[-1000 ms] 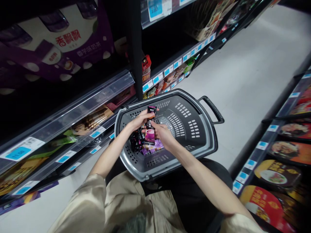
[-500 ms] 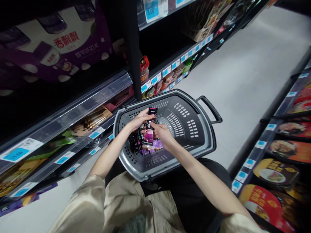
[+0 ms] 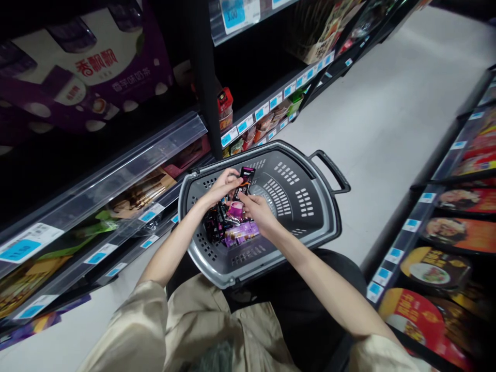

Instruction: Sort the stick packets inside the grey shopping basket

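Observation:
Over a grey shopping basket (image 3: 336, 206), both my hands are closed on one slim black sachet (image 3: 247, 175) with pink print and a pink cup picture toward its lower end. My left hand (image 3: 223, 187) pinches it from the left, near its upper part. Lower down, my right hand (image 3: 258, 206) grips it with the thumb and fingers. Below them in the basket lie more black sachets (image 3: 214, 227) and purple packets (image 3: 242, 233), partly hidden by my hands. The basket rests close to my knees, its handle (image 3: 329, 170) sticking out to the right.
At left, shelves carry a purple milk tea carton (image 3: 96, 72) and price tags (image 3: 23, 248). Bowl-shaped food packs (image 3: 436, 268) line the low shelf at right. Between the shelves runs a pale floor aisle (image 3: 391, 103). A dark shelf post (image 3: 203, 67) stands beyond the basket.
The sachet has tilted, its top leaning further right. My left fingers have shifted on it and spread slightly at the back. The view has turned a little.

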Demonstrator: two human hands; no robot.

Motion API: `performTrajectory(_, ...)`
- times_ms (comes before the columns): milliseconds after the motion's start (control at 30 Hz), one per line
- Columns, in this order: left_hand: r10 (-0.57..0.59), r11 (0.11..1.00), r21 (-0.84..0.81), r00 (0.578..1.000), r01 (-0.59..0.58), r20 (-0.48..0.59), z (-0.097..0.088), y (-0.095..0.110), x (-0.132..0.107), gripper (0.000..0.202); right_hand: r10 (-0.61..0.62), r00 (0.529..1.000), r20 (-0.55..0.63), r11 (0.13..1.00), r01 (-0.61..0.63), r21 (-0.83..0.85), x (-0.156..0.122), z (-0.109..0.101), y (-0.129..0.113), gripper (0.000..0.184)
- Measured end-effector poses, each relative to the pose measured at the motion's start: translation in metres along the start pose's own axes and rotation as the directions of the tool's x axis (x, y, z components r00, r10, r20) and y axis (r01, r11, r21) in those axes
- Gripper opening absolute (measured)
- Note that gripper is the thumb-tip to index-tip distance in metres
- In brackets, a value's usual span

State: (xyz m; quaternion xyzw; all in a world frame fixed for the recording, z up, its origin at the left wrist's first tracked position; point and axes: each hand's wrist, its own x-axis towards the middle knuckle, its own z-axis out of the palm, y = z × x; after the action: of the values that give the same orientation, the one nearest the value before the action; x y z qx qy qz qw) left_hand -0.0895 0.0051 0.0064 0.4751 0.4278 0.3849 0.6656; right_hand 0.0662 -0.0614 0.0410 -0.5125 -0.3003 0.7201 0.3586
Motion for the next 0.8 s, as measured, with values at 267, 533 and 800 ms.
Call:
performTrajectory(267,0.231,0.914,0.323,0.969,-0.246,0.087,-0.002,0.006,-0.005,0.036,-0.238,0.971,-0.025,0.963,0.232,-0.138,0.023,-0.017,-0.009,0.032)
performTrajectory(533,0.109,0.967,0.231,0.994,-0.104,-0.008,-0.007,0.002,0.001,0.059,-0.225,0.972,-0.071,0.966,0.213,-0.144,0.027,-0.024,-0.013,0.051)
performTrajectory(800,-0.062,0.998,-0.003,0.992,0.063,-0.113,-0.008,0.002,-0.001,0.064,-0.160,0.964,-0.212,0.987,0.160,-0.019,0.021,-0.015,-0.023,0.030)
